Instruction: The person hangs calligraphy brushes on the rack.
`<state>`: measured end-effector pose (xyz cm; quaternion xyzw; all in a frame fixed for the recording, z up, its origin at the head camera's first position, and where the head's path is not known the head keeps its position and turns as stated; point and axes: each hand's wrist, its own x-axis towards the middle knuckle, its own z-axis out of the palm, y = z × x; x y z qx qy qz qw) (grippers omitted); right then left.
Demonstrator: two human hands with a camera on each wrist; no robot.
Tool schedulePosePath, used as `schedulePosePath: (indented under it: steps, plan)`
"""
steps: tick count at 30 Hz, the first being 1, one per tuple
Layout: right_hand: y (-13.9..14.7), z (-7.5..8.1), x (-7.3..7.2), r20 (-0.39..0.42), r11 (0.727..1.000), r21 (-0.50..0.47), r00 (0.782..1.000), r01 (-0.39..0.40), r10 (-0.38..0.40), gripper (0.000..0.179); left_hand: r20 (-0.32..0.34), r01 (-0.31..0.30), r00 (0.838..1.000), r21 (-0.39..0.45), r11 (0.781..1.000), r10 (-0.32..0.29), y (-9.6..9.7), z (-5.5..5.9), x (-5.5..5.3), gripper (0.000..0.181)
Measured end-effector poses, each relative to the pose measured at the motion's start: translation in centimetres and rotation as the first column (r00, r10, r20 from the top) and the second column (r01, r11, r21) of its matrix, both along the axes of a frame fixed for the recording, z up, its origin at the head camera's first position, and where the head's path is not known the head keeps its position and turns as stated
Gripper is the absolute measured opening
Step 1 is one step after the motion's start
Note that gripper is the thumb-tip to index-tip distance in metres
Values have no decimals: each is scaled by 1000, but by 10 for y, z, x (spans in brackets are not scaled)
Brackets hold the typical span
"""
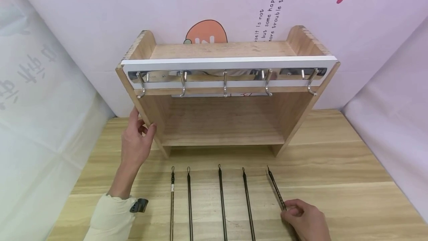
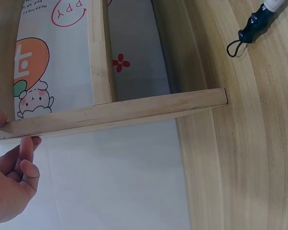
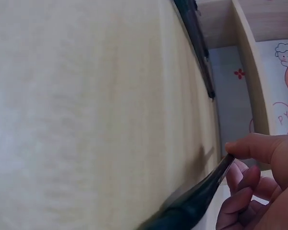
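Note:
My left hand [image 1: 135,142] grips the left side panel of a wooden shelf [image 1: 224,122], thumb at the front edge and fingers on the outer face. The left wrist view shows the fingers pinching that panel [image 2: 134,108]. A metal rail with several hooks [image 1: 225,81] runs across the shelf's upper front. My right hand [image 1: 307,218] pinches the rightmost calligraphy brush [image 1: 276,189] between thumb and fingers; its loop end points toward the shelf. In the right wrist view the held brush's dark, thick end [image 3: 182,211] extends below the right hand [image 3: 264,187].
Several more calligraphy brushes [image 1: 222,196] lie side by side on the wooden table [image 1: 351,181], loop ends toward the shelf. A printed white cloth [image 1: 311,18] hangs behind the shelf, and pale sheeting [image 1: 43,84] stands along the left side.

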<state>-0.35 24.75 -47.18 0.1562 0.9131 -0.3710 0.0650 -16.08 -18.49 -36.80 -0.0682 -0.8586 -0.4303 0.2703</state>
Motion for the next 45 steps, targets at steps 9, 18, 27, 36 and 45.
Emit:
schedulePosePath:
  steps: [9, 18, 27, 36, 45]
  plan:
    - [-2, 18, 2, -44, 1000, -7, 999, 5, -5, 27, 7, -3, 1000, -3, 1000, 3, 0, 1, 0, 68]
    - [-4, 28, 3, -72, 1000, -11, 997, 14, -15, 25, -3, 0, 1000, 9, 1000, 1, 0, -1, 0, 68]
    - [-7, 30, 6, -219, 1000, -2, 976, -5, 5, 20, -8, 7, 1000, 12, 1000, -7, 0, -2, 0, 67]
    - [-11, 34, 7, -335, 999, 33, 942, 5, 6, 19, -26, 14, 1000, 9, 1000, -14, 0, -2, -1, 67]
    - [-18, 38, 4, -499, 1000, 11, 867, 27, -18, 24, -30, 5, 1000, 5, 1000, -5, 0, -2, -1, 66]
